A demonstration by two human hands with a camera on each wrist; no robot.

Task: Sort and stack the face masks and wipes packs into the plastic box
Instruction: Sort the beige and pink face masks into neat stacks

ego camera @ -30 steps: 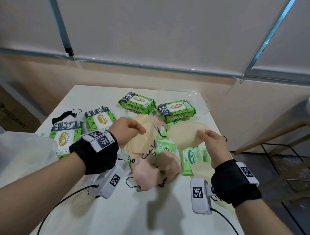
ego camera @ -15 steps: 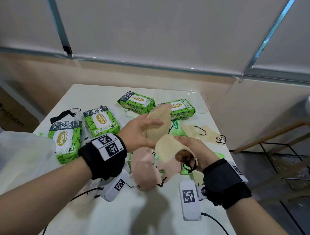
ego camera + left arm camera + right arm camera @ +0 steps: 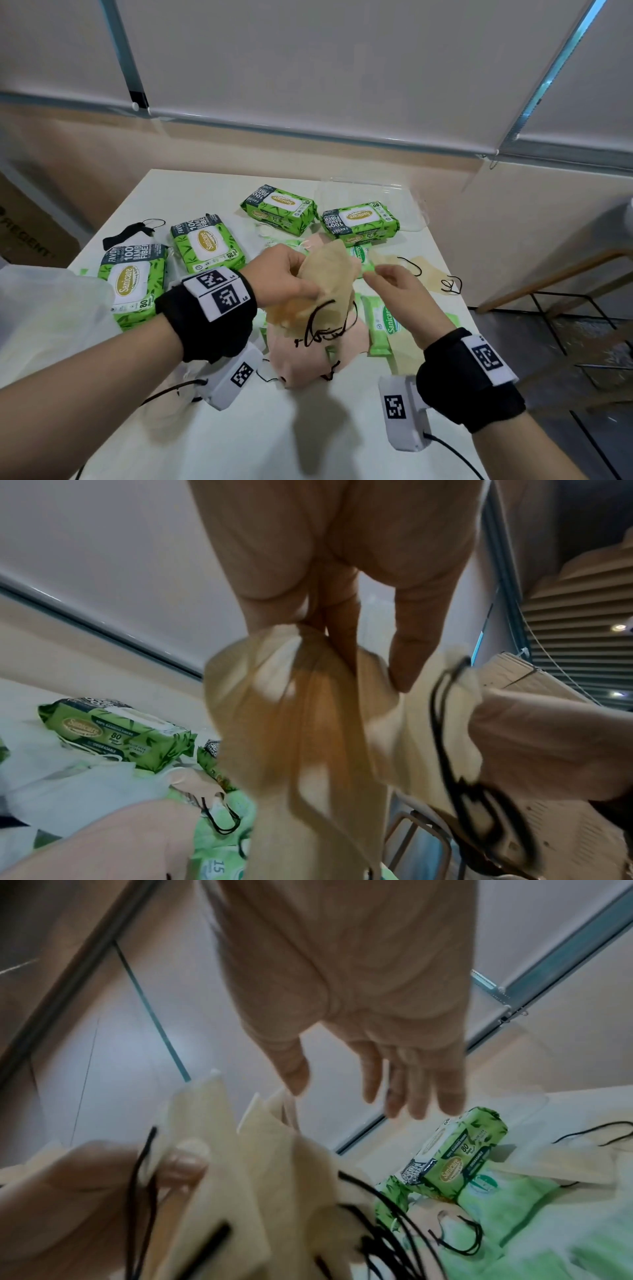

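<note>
Left hand (image 3: 291, 274): curled round a bunch of beige masks (image 3: 325, 284), which is held up above the surface (image 3: 239, 438); black ear loops are seen dangling beneath.
Right hand (image 3: 397, 287): fingers spread and relaxed, nothing held, just beside the bunch.
Pink masks (image 3: 308, 356): piled on the surface under the held bunch.
Loose beige mask (image 3: 428, 277): laid flat near the right edge, loops trailing toward it.
Big wipes packs: two at the left (image 3: 132, 287) (image 3: 207, 245), the nearer one close to the left edge; two further back (image 3: 279, 209) (image 3: 359, 222).
Small pack (image 3: 380, 318): flat, right of the pink masks.
Box (image 3: 414, 212): clear, set at the far right corner, just behind a big pack.
Black mask (image 3: 128, 233): left at the far left edge.
Open room: bare surface is seen nearest the person and at the far left.
</note>
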